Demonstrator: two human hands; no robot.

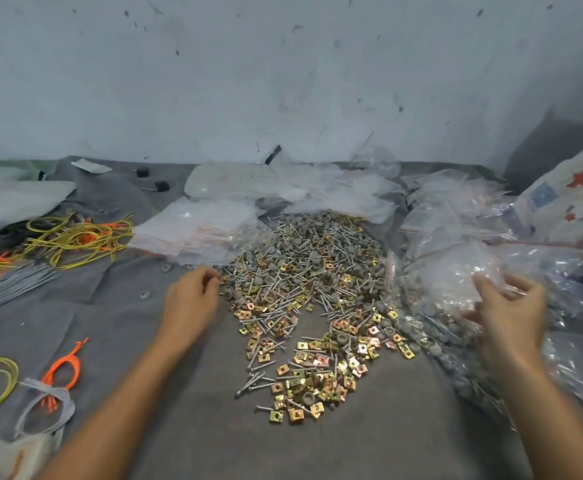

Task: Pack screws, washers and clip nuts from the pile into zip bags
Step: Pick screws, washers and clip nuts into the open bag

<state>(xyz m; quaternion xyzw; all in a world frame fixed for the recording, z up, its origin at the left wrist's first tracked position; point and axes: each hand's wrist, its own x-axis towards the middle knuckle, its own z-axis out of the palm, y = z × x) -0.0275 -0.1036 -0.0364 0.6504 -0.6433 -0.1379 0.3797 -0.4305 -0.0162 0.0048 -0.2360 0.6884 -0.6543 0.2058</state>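
Note:
A big pile of screws, grey washers and brass-coloured clip nuts (304,292) spreads over the middle of the grey cloth (117,323). My left hand (189,303) sits at the pile's left edge with its fingers curled at the hardware; what it pinches is too small to tell. My right hand (508,306) is blurred and holds a filled zip bag (456,282) over a heap of packed bags on the right. A stack of empty zip bags (200,230) lies behind the pile on the left.
Yellow and orange cable ties (75,237) lie at the left, with more bundles (58,375) near the front left. Loose plastic bags (318,188) line the wall. A printed sack (574,206) stands at the far right.

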